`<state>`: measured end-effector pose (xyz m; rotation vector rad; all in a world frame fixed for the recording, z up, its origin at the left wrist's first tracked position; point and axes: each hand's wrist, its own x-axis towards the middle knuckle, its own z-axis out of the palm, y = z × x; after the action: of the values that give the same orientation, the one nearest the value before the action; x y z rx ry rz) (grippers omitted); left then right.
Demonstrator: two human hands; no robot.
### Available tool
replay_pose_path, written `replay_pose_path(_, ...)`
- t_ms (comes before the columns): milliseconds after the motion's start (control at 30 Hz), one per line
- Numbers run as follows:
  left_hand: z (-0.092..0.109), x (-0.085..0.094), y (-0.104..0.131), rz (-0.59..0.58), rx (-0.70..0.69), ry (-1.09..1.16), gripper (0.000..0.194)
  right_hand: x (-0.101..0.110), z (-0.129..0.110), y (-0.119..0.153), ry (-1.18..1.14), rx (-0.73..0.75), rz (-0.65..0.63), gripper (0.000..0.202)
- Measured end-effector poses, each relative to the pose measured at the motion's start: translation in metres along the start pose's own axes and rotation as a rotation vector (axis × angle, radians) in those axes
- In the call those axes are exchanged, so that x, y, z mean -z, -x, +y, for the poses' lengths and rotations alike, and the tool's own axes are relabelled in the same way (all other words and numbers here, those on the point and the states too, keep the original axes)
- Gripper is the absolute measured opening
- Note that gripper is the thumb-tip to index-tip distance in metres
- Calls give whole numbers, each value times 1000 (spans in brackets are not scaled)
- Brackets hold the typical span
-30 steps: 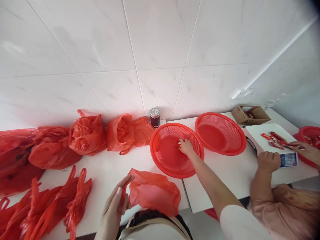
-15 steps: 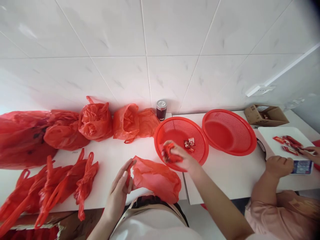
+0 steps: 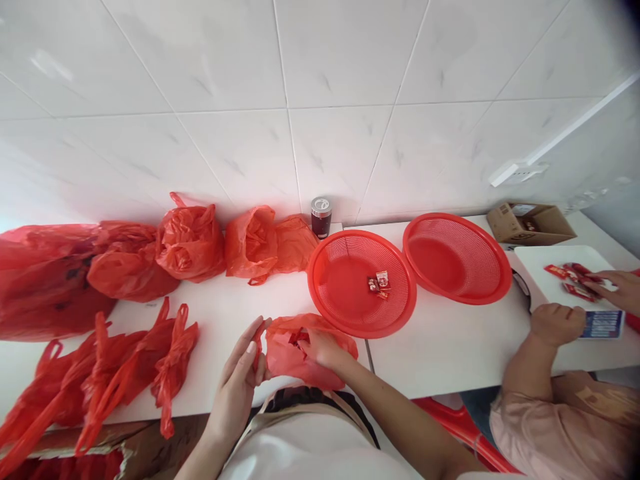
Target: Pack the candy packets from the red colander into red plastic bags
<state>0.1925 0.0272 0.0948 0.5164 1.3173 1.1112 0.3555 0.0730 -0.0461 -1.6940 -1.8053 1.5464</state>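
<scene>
My left hand (image 3: 237, 380) pinches the edge of a thin red plastic bag (image 3: 283, 367) at its left side. The bag lies at the table's front edge, against my body, its mouth spread. My right hand (image 3: 323, 348) reaches into the bag with its fingers closed around small red-wrapped packets (image 3: 299, 339); the bag's film and my fingers partly hide them. Just beyond sits a red mesh basket (image 3: 343, 287), holding a few small wrapped packets (image 3: 379, 283) on its right side.
A second red basket (image 3: 440, 263) stands to the right. Filled red bags (image 3: 190, 243) line the wall; tied ones (image 3: 175, 363) lie front left. There are a tumbler (image 3: 321, 218), a cardboard box (image 3: 530, 225) and a white tray (image 3: 540, 257), where a co-worker's hands (image 3: 557, 327) are.
My right hand has moved left and down from over the near basket into the red bag, carrying the packets. My left hand keeps its hold. The co-worker's far hand has shifted over the tray's packets.
</scene>
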Motion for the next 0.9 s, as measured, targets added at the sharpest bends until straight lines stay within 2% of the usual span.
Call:
replay_pose_path(133, 0, -3, 0, -6, -2, -7, 54, 5, -2, 11, 54, -66, 8, 25)
replay_pose_path(233, -1, -1, -3, -23, -5, -25, 53, 16, -14, 27, 10, 32, -28, 33)
replay_pose_path(333, -2, 2, -5, -14, -9, -31, 53, 50, -27, 35, -183, 292, -127, 35)
replay_pose_path(400, -2, 3, -6, -14, 9, -44, 55, 89, -25, 28, -210, 351, -47, 30)
replay_pose_path(433, -2, 3, -5, -18, 20, -54, 56, 111, -20, 21, -133, 287, 85, 30)
replay_pose_path(500, -2, 2, -5, -30, 39, -68, 58, 152, 0, 5, 91, -28, 370, 31)
replay_pose_path(567, -3, 2, -5, -38, 48, -73, 58, 181, 27, -10, 143, -210, 455, 54)
replay_pose_path(600, -3, 2, -5, -36, 50, -74, 58, 188, 41, -15, 153, -279, 463, 63)
replay_pose_path(667, -3, 2, -5, -20, 46, -72, 59, 187, 64, -21, 150, -359, 447, 65)
replay_pose_path(733, -3, 2, -6, 0, 37, -65, 59, 173, 78, -25, 138, -394, 432, 54)
replay_pose_path(833, -3, 1, -8, 18, 33, -62, 59, 150, 82, -29, 83, -386, 417, 44)
replay_pose_path(900, -3, -1, -9, 16, 41, -67, 59, 145, 76, -29, 4, -349, 375, 39)
